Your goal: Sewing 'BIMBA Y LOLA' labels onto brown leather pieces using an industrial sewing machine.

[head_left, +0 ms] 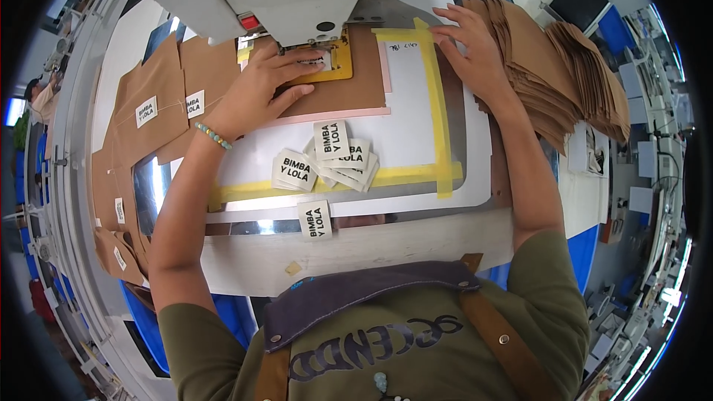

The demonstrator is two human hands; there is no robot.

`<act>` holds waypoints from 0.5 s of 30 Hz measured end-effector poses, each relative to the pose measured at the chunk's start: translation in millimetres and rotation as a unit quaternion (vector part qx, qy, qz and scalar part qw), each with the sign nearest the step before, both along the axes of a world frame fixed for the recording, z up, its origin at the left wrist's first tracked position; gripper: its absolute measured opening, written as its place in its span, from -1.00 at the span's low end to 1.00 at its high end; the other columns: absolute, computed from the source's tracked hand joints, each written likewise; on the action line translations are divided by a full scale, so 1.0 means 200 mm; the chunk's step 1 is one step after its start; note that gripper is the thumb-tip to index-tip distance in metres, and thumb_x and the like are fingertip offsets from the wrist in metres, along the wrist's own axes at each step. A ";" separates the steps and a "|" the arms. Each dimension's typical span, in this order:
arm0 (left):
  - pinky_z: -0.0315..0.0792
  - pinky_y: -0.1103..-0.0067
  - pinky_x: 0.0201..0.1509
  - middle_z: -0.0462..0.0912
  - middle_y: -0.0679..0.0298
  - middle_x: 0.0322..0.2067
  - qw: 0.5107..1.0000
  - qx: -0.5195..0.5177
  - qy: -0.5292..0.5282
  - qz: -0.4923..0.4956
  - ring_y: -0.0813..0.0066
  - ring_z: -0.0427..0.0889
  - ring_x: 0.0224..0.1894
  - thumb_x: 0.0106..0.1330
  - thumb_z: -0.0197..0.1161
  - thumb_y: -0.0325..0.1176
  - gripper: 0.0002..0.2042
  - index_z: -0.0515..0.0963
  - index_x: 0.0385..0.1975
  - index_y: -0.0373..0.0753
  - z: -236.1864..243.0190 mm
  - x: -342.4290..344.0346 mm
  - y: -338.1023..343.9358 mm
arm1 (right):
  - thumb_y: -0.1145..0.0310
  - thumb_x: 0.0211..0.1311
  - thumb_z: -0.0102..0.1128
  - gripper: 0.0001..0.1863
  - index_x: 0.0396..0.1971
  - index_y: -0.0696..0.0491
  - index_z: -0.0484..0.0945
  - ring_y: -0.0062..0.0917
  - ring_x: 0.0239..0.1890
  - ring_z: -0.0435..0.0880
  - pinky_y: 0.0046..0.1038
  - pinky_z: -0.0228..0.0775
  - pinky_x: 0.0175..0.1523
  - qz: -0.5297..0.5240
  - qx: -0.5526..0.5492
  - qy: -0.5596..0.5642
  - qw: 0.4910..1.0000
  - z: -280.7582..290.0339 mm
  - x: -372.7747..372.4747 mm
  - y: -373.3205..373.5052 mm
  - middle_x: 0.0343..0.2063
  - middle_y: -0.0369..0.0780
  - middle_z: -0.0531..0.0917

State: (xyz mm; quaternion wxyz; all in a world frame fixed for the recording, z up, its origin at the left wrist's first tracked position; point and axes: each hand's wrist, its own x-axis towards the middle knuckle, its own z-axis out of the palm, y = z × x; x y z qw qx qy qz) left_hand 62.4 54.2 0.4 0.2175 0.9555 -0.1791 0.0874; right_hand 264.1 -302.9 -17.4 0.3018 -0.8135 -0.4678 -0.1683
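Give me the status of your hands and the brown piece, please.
Left hand at yellow frame, by machine head; right hand open, empty; brown piece partly beneath frame; loose white labels nearby.

White label [327, 61] inside yellow frame [344, 56] on brown panel [368, 90]

The label, partly hidden, shows through the opening of the flat frame, which rests near the panel's far side. The smooth panel lies flat, its near and right edges beside pale pink strips [327, 114]. Loose labels [362, 156], white with dark lettering, overlap in an uneven pile on the panel's near side; another label [314, 220] lies apart, nearer the wearer.
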 end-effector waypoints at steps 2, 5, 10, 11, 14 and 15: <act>0.44 0.29 0.37 0.72 0.30 0.35 1.000 0.001 0.001 0.001 0.10 0.48 0.03 0.51 0.36 -0.26 -0.64 0.76 0.25 -0.13 -0.02 0.02 0.02 | 0.39 0.48 0.30 -0.79 -0.04 0.08 0.82 -0.13 0.52 0.44 -0.13 0.30 0.57 -0.004 -0.001 -0.002 1.000 -0.01 0.00 0.01 0.31 -0.16 0.70; 0.46 0.29 0.21 0.74 0.19 0.29 1.000 0.016 0.008 0.013 0.10 0.46 -0.09 0.55 0.30 -0.29 -0.64 0.74 0.28 -0.09 -0.03 0.05 0.06 | 0.39 0.47 0.30 -0.80 -0.05 0.08 0.82 -0.14 0.52 0.45 -0.14 0.30 0.57 -0.006 0.000 -0.006 1.000 -0.01 -0.01 0.01 0.29 -0.16 0.71; 0.41 0.31 0.01 0.80 0.04 -0.01 1.000 0.006 0.003 0.020 0.19 0.40 -0.27 0.60 0.24 -0.31 -0.66 0.73 0.29 -0.05 -0.06 0.10 0.09 | 0.39 0.46 0.31 -0.80 -0.08 0.09 0.83 -0.14 0.50 0.47 -0.14 0.31 0.56 -0.001 0.019 -0.017 1.000 -0.03 0.00 0.01 0.27 -0.17 0.73; 0.40 0.32 -0.02 0.76 0.06 -0.11 1.000 0.000 -0.003 0.028 0.19 0.35 -0.32 0.60 0.25 -0.31 -0.66 0.73 0.30 -0.05 -0.07 0.10 0.10 | 0.39 0.46 0.31 -0.81 -0.08 0.09 0.84 -0.13 0.49 0.48 -0.14 0.32 0.54 0.008 0.020 -0.019 1.000 -0.04 0.00 0.01 0.26 -0.17 0.73; 0.39 0.35 -0.07 0.68 0.10 -0.24 0.999 -0.002 -0.032 0.034 0.21 0.32 -0.37 0.57 0.31 -0.31 -0.66 0.73 0.28 -0.11 -0.07 0.08 0.12 | 0.37 0.46 0.32 -0.80 -0.09 0.09 0.84 -0.14 0.46 0.51 -0.13 0.34 0.52 0.016 0.021 -0.019 0.999 -0.04 0.00 0.00 0.26 -0.17 0.73; 0.39 0.37 -0.09 0.65 0.13 -0.27 0.998 0.000 -0.057 0.038 0.22 0.34 -0.37 0.54 0.36 -0.31 -0.65 0.72 0.26 -0.18 -0.07 0.06 0.13 | 0.35 0.47 0.32 -0.80 -0.09 0.09 0.84 -0.14 0.44 0.52 -0.12 0.36 0.50 0.023 0.021 -0.020 0.999 -0.04 0.00 0.00 0.25 -0.17 0.73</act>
